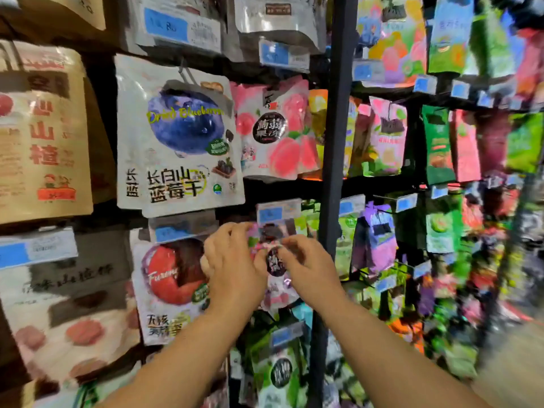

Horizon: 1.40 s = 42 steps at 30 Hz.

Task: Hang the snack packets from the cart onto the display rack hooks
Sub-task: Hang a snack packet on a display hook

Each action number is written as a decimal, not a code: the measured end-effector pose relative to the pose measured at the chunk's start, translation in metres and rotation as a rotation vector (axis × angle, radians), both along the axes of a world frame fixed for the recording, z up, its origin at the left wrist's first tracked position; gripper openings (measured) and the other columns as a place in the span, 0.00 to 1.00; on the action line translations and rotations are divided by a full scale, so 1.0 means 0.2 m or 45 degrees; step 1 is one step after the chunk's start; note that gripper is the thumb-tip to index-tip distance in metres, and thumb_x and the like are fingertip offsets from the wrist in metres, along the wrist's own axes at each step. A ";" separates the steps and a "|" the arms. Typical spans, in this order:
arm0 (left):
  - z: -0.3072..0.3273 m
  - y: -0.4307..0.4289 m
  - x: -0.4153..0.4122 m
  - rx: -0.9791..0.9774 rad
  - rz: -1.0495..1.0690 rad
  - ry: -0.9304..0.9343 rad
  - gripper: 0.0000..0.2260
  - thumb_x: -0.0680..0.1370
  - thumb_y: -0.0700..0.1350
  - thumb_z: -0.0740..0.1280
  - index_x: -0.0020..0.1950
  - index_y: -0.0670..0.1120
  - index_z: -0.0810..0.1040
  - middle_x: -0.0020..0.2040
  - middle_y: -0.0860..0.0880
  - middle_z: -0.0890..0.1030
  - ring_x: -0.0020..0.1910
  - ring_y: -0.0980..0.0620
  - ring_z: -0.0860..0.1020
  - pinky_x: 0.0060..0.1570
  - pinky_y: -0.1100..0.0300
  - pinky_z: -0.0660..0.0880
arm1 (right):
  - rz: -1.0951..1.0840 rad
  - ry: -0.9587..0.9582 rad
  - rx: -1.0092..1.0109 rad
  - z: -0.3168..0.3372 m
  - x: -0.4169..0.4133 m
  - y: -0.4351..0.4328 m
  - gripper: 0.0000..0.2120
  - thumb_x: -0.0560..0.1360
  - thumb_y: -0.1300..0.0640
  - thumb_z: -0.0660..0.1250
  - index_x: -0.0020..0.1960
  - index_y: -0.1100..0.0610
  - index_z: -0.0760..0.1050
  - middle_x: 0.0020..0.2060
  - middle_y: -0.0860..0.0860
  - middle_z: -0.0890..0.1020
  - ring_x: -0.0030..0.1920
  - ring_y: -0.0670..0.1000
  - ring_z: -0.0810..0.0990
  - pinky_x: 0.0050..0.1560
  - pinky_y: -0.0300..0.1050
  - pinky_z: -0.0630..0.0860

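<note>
1. There is only one view, from a wide-angle camera worn on the person's head.
2. It faces forward and slightly down at the display rack [288, 188], so near that hanging packets fill the frame from edge to edge.
3. Both forearms enter from the bottom edge. The left hand [232, 269] and right hand [309, 269] meet just below centre, holding a small packet [275, 262].
4. The rack's dark post [337, 128] stands right of centre. The right side is blurred.
</note>
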State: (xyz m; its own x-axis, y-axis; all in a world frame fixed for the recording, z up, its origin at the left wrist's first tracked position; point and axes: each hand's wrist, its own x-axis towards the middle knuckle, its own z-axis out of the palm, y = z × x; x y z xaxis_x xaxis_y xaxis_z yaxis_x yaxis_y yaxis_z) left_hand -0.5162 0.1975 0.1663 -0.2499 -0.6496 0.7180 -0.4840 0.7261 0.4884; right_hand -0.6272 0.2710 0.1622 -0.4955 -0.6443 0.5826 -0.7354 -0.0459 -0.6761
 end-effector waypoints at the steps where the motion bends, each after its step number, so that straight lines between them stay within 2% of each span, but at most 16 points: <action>1: -0.08 0.05 -0.05 0.052 -0.062 -0.040 0.21 0.76 0.49 0.67 0.67 0.49 0.67 0.65 0.49 0.66 0.63 0.48 0.57 0.63 0.48 0.60 | -0.037 -0.015 0.041 -0.07 -0.04 0.06 0.09 0.80 0.53 0.64 0.57 0.55 0.78 0.48 0.49 0.77 0.46 0.46 0.77 0.43 0.32 0.70; 6: -0.58 0.35 -0.29 0.248 -0.502 -0.387 0.21 0.77 0.50 0.66 0.68 0.47 0.68 0.63 0.49 0.72 0.65 0.45 0.66 0.64 0.55 0.62 | -0.275 -0.221 0.248 -0.49 -0.23 0.45 0.08 0.80 0.55 0.64 0.54 0.57 0.79 0.46 0.51 0.80 0.46 0.51 0.78 0.49 0.46 0.74; 11: -1.20 0.74 -0.37 0.471 -0.890 -0.773 0.16 0.76 0.54 0.63 0.60 0.47 0.74 0.55 0.48 0.76 0.59 0.43 0.72 0.54 0.55 0.64 | -0.548 -0.396 0.631 -1.07 -0.37 1.02 0.05 0.79 0.52 0.63 0.48 0.50 0.77 0.43 0.47 0.78 0.44 0.50 0.78 0.46 0.45 0.72; 13: -1.38 0.87 -0.37 0.527 -0.948 -0.991 0.14 0.77 0.54 0.64 0.57 0.48 0.73 0.54 0.49 0.75 0.58 0.46 0.71 0.51 0.56 0.65 | -0.664 -0.521 0.731 -1.26 -0.36 1.25 0.05 0.80 0.54 0.63 0.50 0.51 0.77 0.43 0.46 0.78 0.41 0.47 0.79 0.43 0.44 0.76; 14: -1.45 0.91 -0.38 0.536 -0.965 -1.096 0.13 0.78 0.55 0.64 0.57 0.49 0.72 0.54 0.49 0.75 0.59 0.46 0.71 0.52 0.55 0.67 | -0.705 -0.591 0.784 -1.32 -0.34 1.35 0.05 0.80 0.54 0.62 0.51 0.52 0.76 0.43 0.46 0.79 0.40 0.45 0.79 0.41 0.40 0.76; 15: -1.51 0.94 -0.39 0.541 -0.988 -1.177 0.13 0.78 0.55 0.63 0.57 0.49 0.72 0.55 0.49 0.75 0.59 0.46 0.70 0.53 0.54 0.67 | -0.737 -0.633 0.858 -1.38 -0.33 1.44 0.06 0.81 0.54 0.61 0.52 0.53 0.76 0.45 0.47 0.79 0.42 0.45 0.79 0.42 0.38 0.75; 18: -1.63 0.97 -0.41 0.515 -1.022 -1.360 0.15 0.79 0.57 0.60 0.59 0.49 0.72 0.53 0.48 0.77 0.57 0.46 0.73 0.52 0.53 0.70 | -0.784 -0.666 1.085 -1.51 -0.33 1.63 0.14 0.81 0.50 0.59 0.61 0.56 0.76 0.58 0.52 0.79 0.58 0.52 0.78 0.53 0.43 0.73; 20: -1.70 0.98 -0.42 0.450 -1.032 -1.470 0.15 0.80 0.59 0.58 0.58 0.50 0.72 0.51 0.48 0.77 0.57 0.45 0.74 0.51 0.52 0.71 | -0.757 -0.759 1.137 -1.58 -0.32 1.71 0.18 0.81 0.49 0.60 0.67 0.55 0.73 0.64 0.52 0.75 0.62 0.52 0.76 0.53 0.41 0.70; 22: -1.73 0.99 -0.43 0.353 -1.018 -1.582 0.16 0.80 0.59 0.55 0.56 0.50 0.72 0.49 0.47 0.75 0.56 0.45 0.74 0.50 0.51 0.71 | -0.702 -0.801 1.154 -1.63 -0.30 1.75 0.20 0.81 0.47 0.60 0.69 0.55 0.71 0.65 0.52 0.75 0.62 0.50 0.76 0.52 0.39 0.68; 26: -1.71 1.00 -0.52 0.473 -1.060 -1.863 0.21 0.80 0.61 0.56 0.62 0.46 0.71 0.60 0.44 0.76 0.59 0.43 0.74 0.55 0.50 0.71 | -0.644 -0.702 1.158 -1.71 -0.28 1.74 0.16 0.80 0.50 0.61 0.64 0.56 0.75 0.58 0.51 0.78 0.55 0.47 0.76 0.50 0.38 0.68; 29: -1.69 1.02 -0.59 0.604 -1.075 -2.055 0.23 0.79 0.61 0.59 0.64 0.44 0.70 0.62 0.43 0.75 0.59 0.43 0.74 0.56 0.51 0.71 | -0.634 -0.659 1.146 -1.76 -0.26 1.71 0.11 0.77 0.55 0.64 0.53 0.62 0.77 0.51 0.55 0.78 0.50 0.52 0.77 0.50 0.44 0.73; 32: -1.71 1.09 -0.65 0.718 -1.085 -2.110 0.22 0.81 0.57 0.60 0.66 0.42 0.68 0.64 0.42 0.74 0.62 0.43 0.73 0.55 0.55 0.69 | -0.643 -0.644 1.134 -1.80 -0.24 1.71 0.13 0.78 0.54 0.64 0.58 0.60 0.76 0.55 0.53 0.76 0.55 0.51 0.75 0.51 0.41 0.69; 35: -1.79 1.16 -0.72 0.919 -1.044 -2.055 0.22 0.81 0.55 0.61 0.68 0.40 0.69 0.65 0.41 0.74 0.63 0.43 0.73 0.55 0.57 0.70 | -0.604 -0.627 1.086 -1.82 -0.23 1.76 0.14 0.79 0.54 0.63 0.64 0.53 0.74 0.59 0.49 0.75 0.60 0.46 0.72 0.54 0.33 0.63; 37: -1.86 1.18 -0.76 1.048 -0.984 -1.993 0.25 0.80 0.55 0.60 0.70 0.40 0.67 0.66 0.41 0.73 0.64 0.43 0.73 0.54 0.57 0.71 | -0.583 -0.621 1.057 -1.83 -0.23 1.78 0.15 0.80 0.54 0.62 0.66 0.52 0.73 0.60 0.46 0.74 0.59 0.42 0.69 0.55 0.30 0.60; 39: -1.91 1.19 -0.80 1.136 -0.955 -1.934 0.25 0.80 0.56 0.60 0.70 0.40 0.68 0.65 0.41 0.74 0.61 0.43 0.75 0.51 0.56 0.73 | -0.561 -0.635 1.044 -1.84 -0.24 1.80 0.16 0.80 0.55 0.62 0.67 0.52 0.73 0.59 0.45 0.72 0.58 0.40 0.66 0.55 0.30 0.59; 42: -1.91 1.18 -0.82 1.088 -0.931 -1.927 0.16 0.81 0.49 0.59 0.63 0.40 0.75 0.61 0.42 0.78 0.53 0.46 0.77 0.49 0.55 0.75 | -0.583 -0.690 1.031 -1.86 -0.25 1.83 0.17 0.80 0.54 0.62 0.68 0.52 0.72 0.61 0.45 0.73 0.62 0.43 0.70 0.60 0.33 0.63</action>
